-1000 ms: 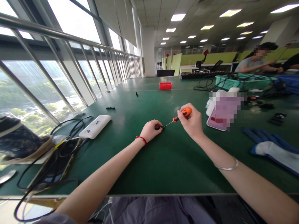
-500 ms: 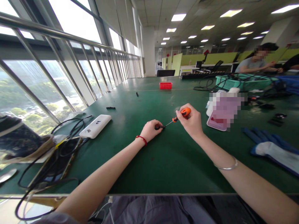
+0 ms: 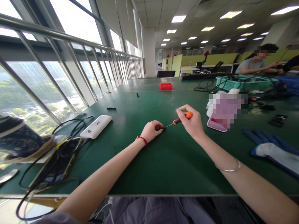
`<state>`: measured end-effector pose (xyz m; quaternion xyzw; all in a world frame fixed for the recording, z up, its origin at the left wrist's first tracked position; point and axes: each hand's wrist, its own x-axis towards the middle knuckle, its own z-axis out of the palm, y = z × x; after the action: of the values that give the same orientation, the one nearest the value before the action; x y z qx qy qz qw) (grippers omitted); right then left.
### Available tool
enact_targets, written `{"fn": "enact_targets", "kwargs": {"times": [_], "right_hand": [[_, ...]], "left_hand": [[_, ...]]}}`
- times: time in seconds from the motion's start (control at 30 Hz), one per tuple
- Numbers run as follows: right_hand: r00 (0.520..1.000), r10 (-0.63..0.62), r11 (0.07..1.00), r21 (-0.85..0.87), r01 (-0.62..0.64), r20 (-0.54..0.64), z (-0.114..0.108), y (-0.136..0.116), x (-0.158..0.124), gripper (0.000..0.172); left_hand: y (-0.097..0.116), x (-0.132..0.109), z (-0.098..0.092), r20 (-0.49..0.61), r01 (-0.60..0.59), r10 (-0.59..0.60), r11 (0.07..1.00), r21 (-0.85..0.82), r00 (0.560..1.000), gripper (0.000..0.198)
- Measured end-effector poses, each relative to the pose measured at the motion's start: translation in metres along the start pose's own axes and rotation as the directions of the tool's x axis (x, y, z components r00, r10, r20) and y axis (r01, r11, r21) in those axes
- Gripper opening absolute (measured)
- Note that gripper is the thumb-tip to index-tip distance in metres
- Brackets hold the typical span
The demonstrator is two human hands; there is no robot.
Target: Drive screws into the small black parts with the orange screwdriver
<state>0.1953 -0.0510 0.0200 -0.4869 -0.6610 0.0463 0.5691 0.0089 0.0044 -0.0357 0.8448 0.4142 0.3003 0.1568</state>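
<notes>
Tilted a little flatter since the earlier frame is the screwdriver, its orange end having been brought lower and slightly rightward, while the left hand has been kept in nearly the same place. At the centre of the frame a small black part is pinched by that hand, the fingers drawn nearly together around it, at or just above the green table. Right of centre, the handle is held by the right hand, its fingers loosely curled, the foremost fingertips reaching past the handle. The shaft is pointed down and leftward, with its tip at the right end of the part (whether it is seated in anything is too small to tell).

For steady driver work, as judged from this pose, the part should be braced firmly and the left fingertips kept out of the tip's line. Pressure should be applied along the shaft, and the handle turned in short strokes, with the loose grip firmed before each. If the shaft is laid too flat, a slip toward the pinching fingers could be caused.
</notes>
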Motion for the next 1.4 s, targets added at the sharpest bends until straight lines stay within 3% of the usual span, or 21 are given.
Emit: {"fn": "enact_targets", "kwargs": {"times": [0.07, 0.2, 0.3, 0.43, 0.57, 0.73, 0.83, 0.97, 1.1, 1.2, 1.33, 1.4], "right_hand": [[0.999, -0.031, 0.999, 0.022, 0.031, 0.029, -0.001, -0.001, 0.0, 0.015], [0.995, -0.095, 0.995, -0.031, 0.095, 0.022, -0.002, -0.003, -0.001, 0.032], [0.999, -0.035, 0.995, -0.095, 0.035, 0.008, -0.001, -0.005, -0.002, 0.021], [0.997, -0.045, 0.999, -0.013, 0.046, 0.068, -0.001, -0.007, -0.002, 0.015], [0.992, -0.109, 0.994, -0.011, 0.11, 0.061, -0.002, -0.005, -0.002, 0.035], [0.998, 0.003, 0.998, -0.07, 0.001, 0.06, -0.001, -0.008, -0.002, 0.016], [0.995, -0.017, 1.0, -0.017, 0.019, 0.095, -0.001, -0.011, -0.003, 0.013], [0.998, -0.055, 0.997, -0.053, 0.057, 0.04, 0.0, -0.011, -0.004, 0.033], [0.999, 0.034, 0.996, -0.083, -0.031, 0.028, 0.001, -0.012, -0.004, 0.018], [0.999, 0.01, 0.999, -0.047, -0.008, 0.049, 0.001, -0.012, -0.004, 0.015], [0.999, -0.037, 0.998, -0.053, 0.038, 0.011, 0.001, -0.009, -0.004, 0.035], [1.0, -0.01, 0.995, -0.099, 0.01, -0.005, 0.001, -0.009, -0.004, 0.03]], "left_hand": [[0.0, 0.0, 0.0, 0.004, -0.004, 0.004, 1.0, 0.007, 1.0, 0.016], [0.002, 0.0, -0.001, 0.008, -0.009, 0.009, 1.0, 0.009, 1.0, 0.017], [0.002, 0.0, -0.001, 0.007, -0.005, 0.005, 1.0, 0.021, 1.0, 0.016], [0.001, 0.001, -0.001, 0.005, -0.006, 0.006, 1.0, 0.023, 1.0, 0.016], [0.001, 0.0, 0.0, 0.004, -0.01, 0.01, 1.0, 0.019, 1.0, 0.016], [0.001, 0.0, 0.0, 0.009, -0.016, 0.016, 0.999, 0.031, 1.0, 0.016], [0.001, 0.001, 0.0, 0.012, -0.013, 0.012, 0.999, 0.035, 1.0, 0.016], [0.002, 0.0, -0.001, 0.013, -0.016, 0.016, 0.999, 0.033, 1.0, 0.016], [0.004, 0.0, -0.001, 0.013, -0.039, 0.039, 0.998, 0.049, 0.999, 0.016], [0.005, 0.0, -0.001, 0.011, -0.033, 0.032, 0.998, 0.057, 0.999, 0.016], [0.006, -0.001, -0.002, 0.01, -0.022, 0.022, 0.998, 0.054, 1.0, 0.016], [0.006, -0.001, -0.002, 0.013, -0.023, 0.023, 0.998, 0.053, 1.0, 0.016]]}}
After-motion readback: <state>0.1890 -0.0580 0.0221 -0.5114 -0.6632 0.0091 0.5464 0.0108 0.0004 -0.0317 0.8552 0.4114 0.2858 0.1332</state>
